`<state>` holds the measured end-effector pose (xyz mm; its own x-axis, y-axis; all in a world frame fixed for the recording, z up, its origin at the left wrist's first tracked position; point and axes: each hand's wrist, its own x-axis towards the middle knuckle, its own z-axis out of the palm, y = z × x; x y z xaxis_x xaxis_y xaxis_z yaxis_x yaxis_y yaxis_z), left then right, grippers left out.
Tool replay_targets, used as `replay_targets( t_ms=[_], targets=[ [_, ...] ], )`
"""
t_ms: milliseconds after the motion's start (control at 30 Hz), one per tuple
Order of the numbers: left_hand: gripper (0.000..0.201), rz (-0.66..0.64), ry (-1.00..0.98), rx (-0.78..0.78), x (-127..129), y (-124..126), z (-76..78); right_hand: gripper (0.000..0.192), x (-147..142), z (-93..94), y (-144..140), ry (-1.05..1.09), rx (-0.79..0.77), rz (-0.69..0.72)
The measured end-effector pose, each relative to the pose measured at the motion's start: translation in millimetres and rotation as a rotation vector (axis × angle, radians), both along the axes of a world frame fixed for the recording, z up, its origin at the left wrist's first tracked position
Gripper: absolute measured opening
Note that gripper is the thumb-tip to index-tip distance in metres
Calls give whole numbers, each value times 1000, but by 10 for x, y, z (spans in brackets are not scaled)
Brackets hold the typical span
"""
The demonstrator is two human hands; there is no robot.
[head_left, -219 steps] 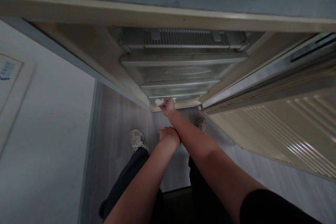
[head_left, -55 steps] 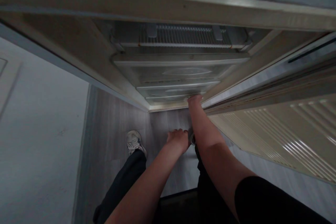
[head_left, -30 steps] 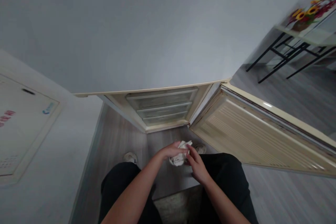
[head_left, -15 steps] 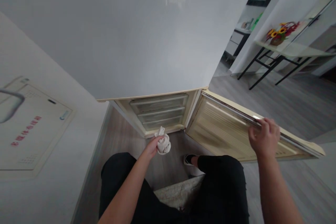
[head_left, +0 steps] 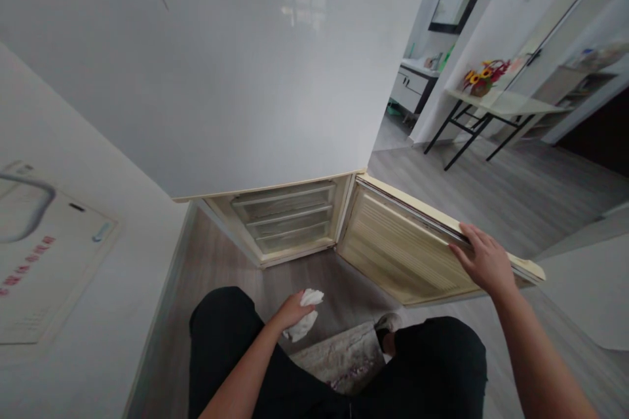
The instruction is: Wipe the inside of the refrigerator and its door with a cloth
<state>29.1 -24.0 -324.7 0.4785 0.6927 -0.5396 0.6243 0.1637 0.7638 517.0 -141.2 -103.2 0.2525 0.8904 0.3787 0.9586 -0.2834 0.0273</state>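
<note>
My left hand is closed around a crumpled white cloth, held low between my knees in front of the fridge. My right hand rests on the top edge of the open lower fridge door, near its free end, with the fingers hooked over the edge and the thumb on the inner side. The door's ribbed inner panel is yellowish. Inside the lower compartment, several clear-fronted drawers are stacked, all pushed in.
Above, the large glossy upper front of the fridge fills the view. A white wall with a lettered panel stands close on the left. A patterned mat lies under my feet. Back right is a table with a flower basket.
My left hand has drawn back toward my knees with the cloth. My right hand has shifted its hold on the door edge. The view has shifted, and the door appears further left.
</note>
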Motion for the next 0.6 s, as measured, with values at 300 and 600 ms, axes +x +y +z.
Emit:
replay_targets(
  t_ms=[300,600],
  targets=[
    [40,-349,94,-137,290,-755,-264,62,331,128,-85,214,-196,144],
    [46,-356,170,-160,227,-1621,-352,82,684,195,89,357,-415,228]
  ],
)
